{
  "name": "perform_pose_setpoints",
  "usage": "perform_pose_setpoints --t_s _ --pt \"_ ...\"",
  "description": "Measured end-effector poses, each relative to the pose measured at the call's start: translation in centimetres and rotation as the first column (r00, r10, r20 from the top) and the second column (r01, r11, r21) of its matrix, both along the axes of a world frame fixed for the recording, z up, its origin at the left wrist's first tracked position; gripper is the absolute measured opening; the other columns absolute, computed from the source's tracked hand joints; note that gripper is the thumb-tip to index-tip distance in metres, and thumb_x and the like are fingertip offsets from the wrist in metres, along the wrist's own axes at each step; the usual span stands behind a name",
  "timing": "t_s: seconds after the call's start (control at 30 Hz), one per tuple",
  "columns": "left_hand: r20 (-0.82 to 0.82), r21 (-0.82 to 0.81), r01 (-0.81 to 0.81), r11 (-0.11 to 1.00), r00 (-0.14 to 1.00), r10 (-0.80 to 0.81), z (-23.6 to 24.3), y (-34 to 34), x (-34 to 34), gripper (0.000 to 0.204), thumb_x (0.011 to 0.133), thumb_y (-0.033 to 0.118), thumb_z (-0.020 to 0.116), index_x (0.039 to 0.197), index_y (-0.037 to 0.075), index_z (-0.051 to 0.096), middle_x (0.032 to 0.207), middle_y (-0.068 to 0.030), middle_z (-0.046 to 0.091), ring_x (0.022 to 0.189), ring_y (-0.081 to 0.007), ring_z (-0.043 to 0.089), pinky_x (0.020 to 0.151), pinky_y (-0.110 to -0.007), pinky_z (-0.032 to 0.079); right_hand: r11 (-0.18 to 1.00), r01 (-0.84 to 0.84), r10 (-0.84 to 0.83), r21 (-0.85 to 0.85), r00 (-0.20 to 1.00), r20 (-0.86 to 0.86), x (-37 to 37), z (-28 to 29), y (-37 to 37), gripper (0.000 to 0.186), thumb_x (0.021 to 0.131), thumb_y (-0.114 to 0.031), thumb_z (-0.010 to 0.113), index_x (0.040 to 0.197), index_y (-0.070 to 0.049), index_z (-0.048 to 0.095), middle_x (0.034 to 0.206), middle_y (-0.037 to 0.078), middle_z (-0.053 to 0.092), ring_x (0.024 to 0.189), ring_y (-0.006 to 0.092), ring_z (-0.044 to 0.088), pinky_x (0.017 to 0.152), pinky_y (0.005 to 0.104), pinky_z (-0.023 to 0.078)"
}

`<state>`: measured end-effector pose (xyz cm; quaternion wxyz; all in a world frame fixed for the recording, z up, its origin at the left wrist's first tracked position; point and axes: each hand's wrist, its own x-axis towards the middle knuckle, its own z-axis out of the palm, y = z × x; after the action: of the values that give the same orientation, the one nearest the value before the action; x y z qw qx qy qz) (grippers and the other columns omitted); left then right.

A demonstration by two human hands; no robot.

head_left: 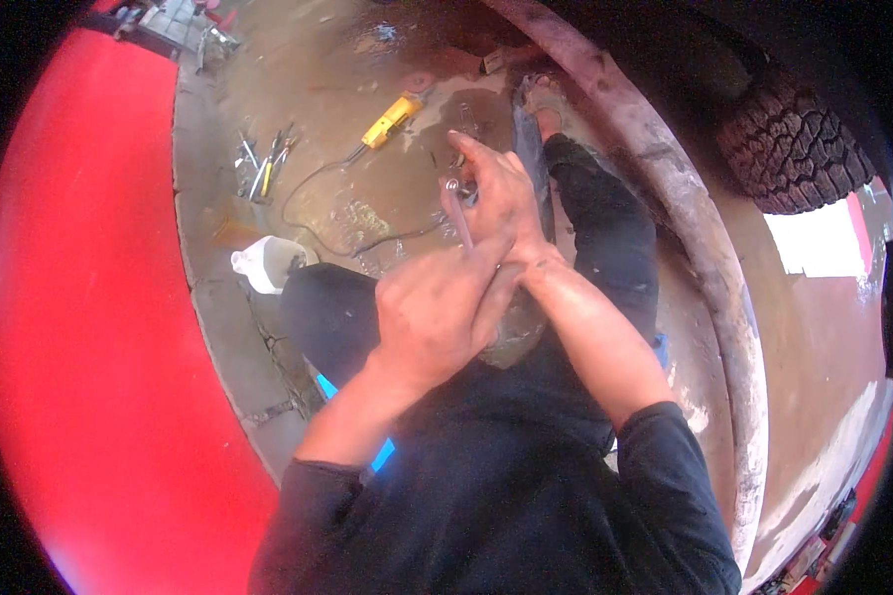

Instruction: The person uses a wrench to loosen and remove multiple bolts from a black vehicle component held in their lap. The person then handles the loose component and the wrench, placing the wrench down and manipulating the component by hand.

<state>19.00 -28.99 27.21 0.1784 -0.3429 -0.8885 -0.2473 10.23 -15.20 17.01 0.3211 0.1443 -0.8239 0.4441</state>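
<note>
Hand tools and a white jug are on the floor, left of a yellow grinder. The left hand, partly curled, crosses near the other wrist. A slim tool is between it and the right hand, index finger extended; which grips it, I cannot tell.

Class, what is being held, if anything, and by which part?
A slim, wrench-like tool, apparently by its lower end, at the left hand; whether the right hand grips it too cannot be told.
</note>
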Motion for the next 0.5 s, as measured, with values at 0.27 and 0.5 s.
perform_pose_setpoints --t_s 0.27,0.5 --pt "0.224 0.107 -0.205 0.973 0.958 0.177 -1.5 -3.0 0.7 0.028 0.097 0.006 0.068 0.124 0.000 0.071 0.101 -0.0162 0.077 0.079 -0.0204 0.075 0.074 -0.031 0.057 0.995 0.095 -0.095 -0.015 0.995 0.012 0.7 0.1 1.8 0.066 0.074 -0.012 0.079 0.136 -0.003 0.059 0.097 0.011 0.069 0.088 0.0316 0.065 0.082 0.0427 0.049" --pt "0.863 0.404 -0.686 0.605 0.505 -0.004 -8.6 -4.6 -6.5 0.030 0.109 0.020 0.055 0.133 0.006 0.065 0.081 -0.0005 0.057 0.073 -0.0104 0.053 0.066 -0.029 0.048 0.994 -0.099 0.102 -0.052 0.993 0.055 4.2 1.1 2.2 0.075 0.071 -0.011 0.082 0.142 -0.005 0.056 0.097 0.010 0.068 0.085 0.0300 0.063 0.083 0.0430 0.048"
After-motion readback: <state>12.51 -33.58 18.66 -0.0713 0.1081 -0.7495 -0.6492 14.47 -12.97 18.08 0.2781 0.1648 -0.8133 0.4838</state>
